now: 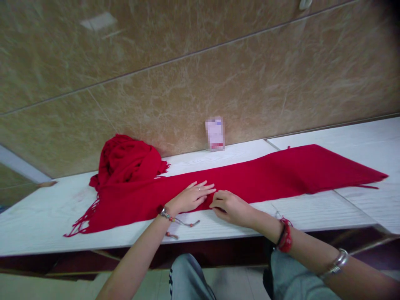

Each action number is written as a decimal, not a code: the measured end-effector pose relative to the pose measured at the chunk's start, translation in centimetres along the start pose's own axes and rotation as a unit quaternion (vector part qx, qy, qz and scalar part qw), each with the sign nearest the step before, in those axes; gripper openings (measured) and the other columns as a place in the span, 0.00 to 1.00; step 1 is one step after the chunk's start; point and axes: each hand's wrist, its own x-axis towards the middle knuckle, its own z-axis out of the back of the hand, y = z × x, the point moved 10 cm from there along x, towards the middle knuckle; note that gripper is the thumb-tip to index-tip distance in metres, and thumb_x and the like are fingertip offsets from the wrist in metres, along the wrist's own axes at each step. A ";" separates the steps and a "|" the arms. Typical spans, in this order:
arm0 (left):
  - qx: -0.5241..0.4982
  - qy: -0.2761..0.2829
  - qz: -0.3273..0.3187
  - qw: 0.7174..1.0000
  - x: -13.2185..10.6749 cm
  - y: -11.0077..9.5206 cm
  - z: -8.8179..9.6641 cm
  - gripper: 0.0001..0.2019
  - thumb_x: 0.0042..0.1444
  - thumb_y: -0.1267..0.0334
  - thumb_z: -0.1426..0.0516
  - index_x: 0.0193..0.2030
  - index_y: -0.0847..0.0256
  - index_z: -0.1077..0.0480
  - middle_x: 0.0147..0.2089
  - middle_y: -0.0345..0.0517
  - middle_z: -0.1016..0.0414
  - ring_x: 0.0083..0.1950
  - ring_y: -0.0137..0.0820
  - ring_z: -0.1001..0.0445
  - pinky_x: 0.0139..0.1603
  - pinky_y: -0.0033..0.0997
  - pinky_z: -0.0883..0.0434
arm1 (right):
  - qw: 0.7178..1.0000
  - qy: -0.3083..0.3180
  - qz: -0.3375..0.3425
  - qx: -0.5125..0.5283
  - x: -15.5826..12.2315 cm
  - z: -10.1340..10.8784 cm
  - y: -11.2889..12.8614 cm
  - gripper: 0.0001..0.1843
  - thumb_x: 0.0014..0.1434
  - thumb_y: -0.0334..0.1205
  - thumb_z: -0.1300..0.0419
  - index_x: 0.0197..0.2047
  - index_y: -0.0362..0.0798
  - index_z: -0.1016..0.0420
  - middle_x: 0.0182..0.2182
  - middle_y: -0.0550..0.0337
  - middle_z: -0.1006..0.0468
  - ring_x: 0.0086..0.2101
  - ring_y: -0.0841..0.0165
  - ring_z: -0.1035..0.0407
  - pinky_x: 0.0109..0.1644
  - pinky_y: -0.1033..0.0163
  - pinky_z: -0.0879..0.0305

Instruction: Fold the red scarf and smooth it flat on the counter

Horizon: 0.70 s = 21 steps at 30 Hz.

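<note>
Left hand (191,196) lies flat, fingers spread, on the red scarf (281,173); right hand (229,207) curls at its near edge, can't tell if it's actually pinching. Scarf's stretched along the white table (46,216), bunched at its left end. Card (215,134) against the wall (187,62) is too blurry to read.

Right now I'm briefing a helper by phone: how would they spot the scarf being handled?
On the long white wood-grain table against the tan marbled wall, find the red fringed scarf spread flat in a long strip. Both hands, left and right, rest on its near edge. Unlike the bunched red fabric heap at its left end, it lies smooth.
</note>
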 end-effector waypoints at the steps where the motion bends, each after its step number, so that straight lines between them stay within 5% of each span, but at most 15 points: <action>1: 0.009 0.001 0.021 1.000 0.0 0.9 -0.1 0.22 0.63 0.64 0.56 0.63 0.44 0.50 0.66 0.36 0.50 0.67 0.30 0.57 0.64 0.45 0.54 | 1.000 -0.003 0.005 0.002 0.0 0.0 0.1 0.09 0.55 0.28 0.46 0.32 0.45 0.25 0.30 0.55 0.27 0.32 0.68 0.34 0.39 0.63 0.39; 7: 0.051 -0.026 0.253 0.966 -2.8 11.4 0.5 0.23 0.64 0.55 0.59 0.65 0.56 0.51 0.68 0.49 0.56 0.67 0.37 0.57 0.63 0.46 0.52 | 1.000 -0.008 0.011 0.004 0.0 0.1 0.1 0.09 0.55 0.28 0.47 0.30 0.45 0.25 0.28 0.55 0.28 0.31 0.69 0.35 0.37 0.64 0.38; 9: 0.050 -0.053 0.293 0.953 -3.8 12.8 1.0 0.24 0.63 0.57 0.58 0.64 0.60 0.50 0.67 0.53 0.55 0.67 0.38 0.56 0.63 0.45 0.51 | 1.000 -0.007 0.013 0.006 0.0 0.0 0.1 0.09 0.55 0.28 0.47 0.31 0.45 0.25 0.29 0.55 0.28 0.31 0.69 0.35 0.37 0.64 0.38; 11: 0.041 -0.083 0.282 0.955 -4.3 11.9 1.8 0.24 0.63 0.59 0.57 0.65 0.61 0.52 0.68 0.55 0.56 0.67 0.38 0.56 0.63 0.42 0.51 | 1.000 -0.005 0.015 0.008 0.0 -0.1 0.0 0.09 0.55 0.28 0.46 0.32 0.45 0.25 0.30 0.55 0.28 0.32 0.68 0.34 0.38 0.64 0.38; 14: 0.021 -0.083 0.187 0.979 -4.6 7.1 2.6 0.26 0.60 0.60 0.52 0.65 0.58 0.51 0.68 0.51 0.57 0.67 0.37 0.57 0.63 0.38 0.49 | 1.000 0.001 0.012 -0.005 0.0 -0.3 -0.2 0.09 0.55 0.29 0.46 0.35 0.45 0.24 0.31 0.55 0.27 0.33 0.68 0.34 0.39 0.63 0.38; 17: 0.011 -0.037 0.084 0.996 -5.9 2.1 2.6 0.25 0.57 0.57 0.47 0.61 0.54 0.44 0.63 0.47 0.45 0.62 0.34 0.43 0.60 0.33 0.43 | 0.999 0.010 0.008 -0.035 0.3 -0.6 -0.1 0.09 0.55 0.31 0.45 0.37 0.45 0.24 0.33 0.54 0.26 0.34 0.66 0.33 0.41 0.61 0.37; 21: 0.082 -0.033 0.092 0.992 -8.6 0.9 3.0 0.18 0.57 0.67 0.48 0.54 0.56 0.36 0.51 0.46 0.34 0.51 0.33 0.34 0.52 0.31 0.35 | 0.997 0.023 0.029 -0.062 1.5 -1.1 1.4 0.10 0.54 0.33 0.42 0.41 0.45 0.25 0.37 0.52 0.26 0.38 0.64 0.34 0.44 0.59 0.37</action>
